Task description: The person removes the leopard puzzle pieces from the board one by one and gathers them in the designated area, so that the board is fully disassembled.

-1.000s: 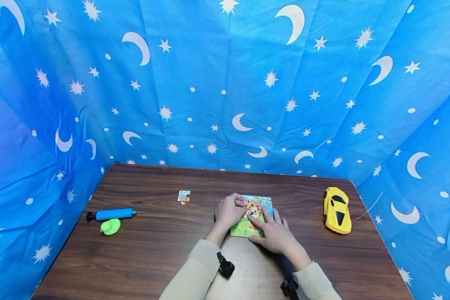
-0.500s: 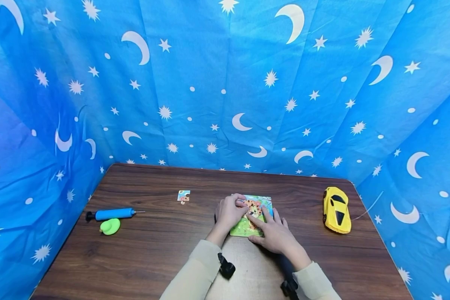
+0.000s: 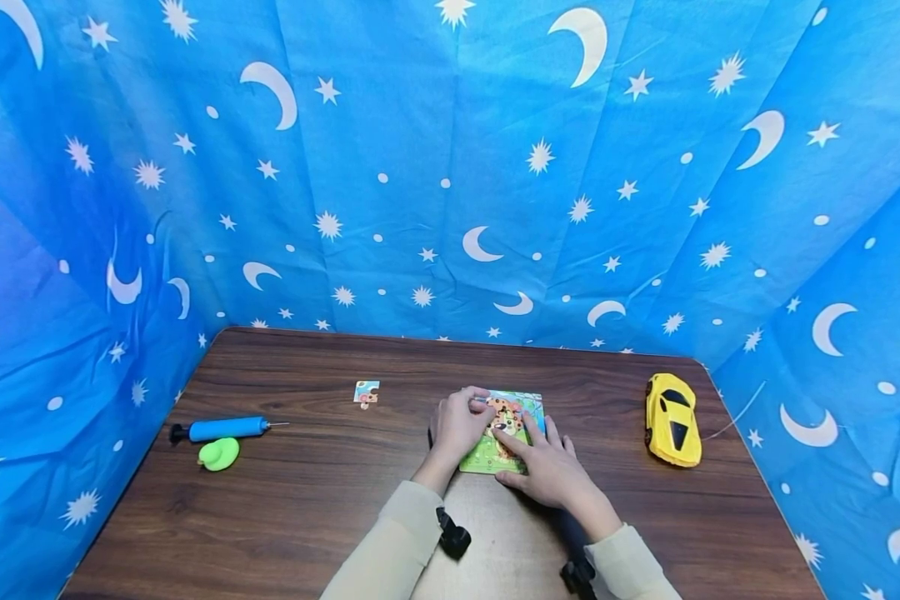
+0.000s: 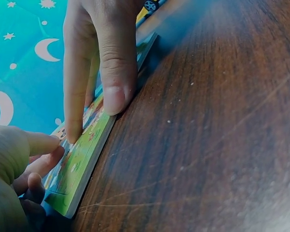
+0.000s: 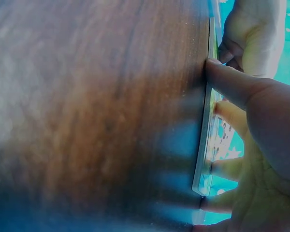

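A small jigsaw puzzle (image 3: 480, 458) with a spotted animal on green and blue lies flat on the table. My left hand (image 3: 450, 429) is over its left side, thumb and forefinger curled together in a pinch at the picture; whatever piece they pinch is mostly hidden by the fingers. Spread and fairly straight, my right hand (image 3: 551, 467) presses fingertips on the puzzle's right half. Its thumb (image 4: 115, 99) touches the near edge in the left wrist view. From the right wrist, the puzzle's edge (image 5: 203, 179) shows side-on, with the left hand (image 5: 256, 38) beyond.
A loose puzzle piece (image 3: 367, 393) lies left of the puzzle. Farther left are a blue hand pump (image 3: 228, 428) with a needle and a green toy duck (image 3: 220, 454). A yellow toy car (image 3: 673, 421) stands at right. Blue curtain (image 3: 390, 208) surrounds the table.
The left hand's fingertips shift very slightly over the puzzle. The right hand and the other things stay in place.
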